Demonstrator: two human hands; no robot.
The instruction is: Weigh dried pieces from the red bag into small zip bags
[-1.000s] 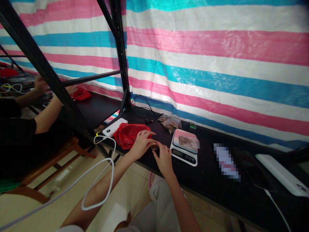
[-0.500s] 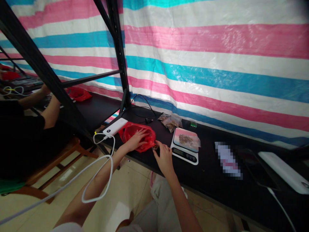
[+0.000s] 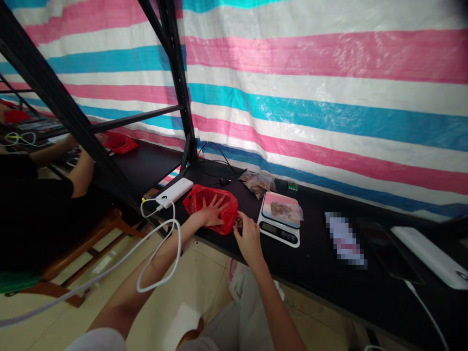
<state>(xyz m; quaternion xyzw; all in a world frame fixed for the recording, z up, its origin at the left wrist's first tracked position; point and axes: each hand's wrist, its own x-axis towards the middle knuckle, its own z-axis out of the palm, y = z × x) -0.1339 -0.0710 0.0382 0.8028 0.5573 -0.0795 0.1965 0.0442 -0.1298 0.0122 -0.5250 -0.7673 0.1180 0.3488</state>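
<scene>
My left hand [image 3: 212,212] has its fingers spread inside the mouth of a red plastic bag [image 3: 228,225] on the black table. Whatever lies under that hand in the bag is hidden. Just right of the bag, my right hand [image 3: 248,231] is closed around a small container [image 3: 239,223] with brown bits showing at its top; my fingers cover most of it. To the right of this hand stands a white digital scale [image 3: 280,234], with a clear zip bag of brown bits [image 3: 282,210] on its pink and blue plate.
Behind the scale lie several clear bags of brown pieces [image 3: 259,184] and green batteries [image 3: 292,186]. A white power bank [image 3: 175,191] with a looping cable [image 3: 179,243] is at left. Rightward are a phone [image 3: 393,253] and another power bank [image 3: 427,256]. A co-worker's arm [image 3: 83,170] shows beyond the black frame.
My left hand's fingers have spread wider in the red bag, and the bag's mouth has opened more. My right hand stays nearly in place, with more of the small container showing.
</scene>
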